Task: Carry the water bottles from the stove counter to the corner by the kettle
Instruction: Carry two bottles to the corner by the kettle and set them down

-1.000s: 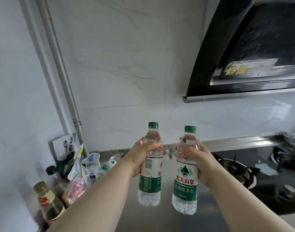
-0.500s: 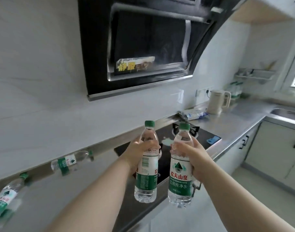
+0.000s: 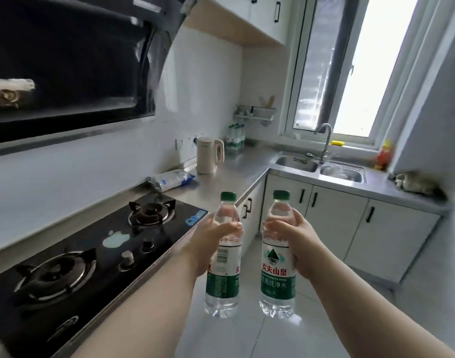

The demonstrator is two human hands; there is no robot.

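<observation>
My left hand (image 3: 211,244) grips a clear water bottle (image 3: 223,277) with a green cap and green label, held upright in front of me. A second, matching bottle (image 3: 277,280) stands upright in my right hand (image 3: 296,239). Both hang in the air over the floor, beside the stove counter's front edge. Far ahead, a cream kettle (image 3: 209,155) stands on the steel counter (image 3: 236,171) near the corner. Several more green-capped bottles (image 3: 235,138) stand grouped behind it against the wall.
A black gas hob (image 3: 92,254) with two burners fills the counter at my left, under a dark range hood (image 3: 66,60). A white-blue bag (image 3: 173,179) lies between hob and kettle. A double sink (image 3: 317,166) with a tap sits under the window at right.
The view has swung right, from the left wall past the hob toward the kettle corner and sink. Both hands still hold their bottles upright, now over the floor rather than the counter.
</observation>
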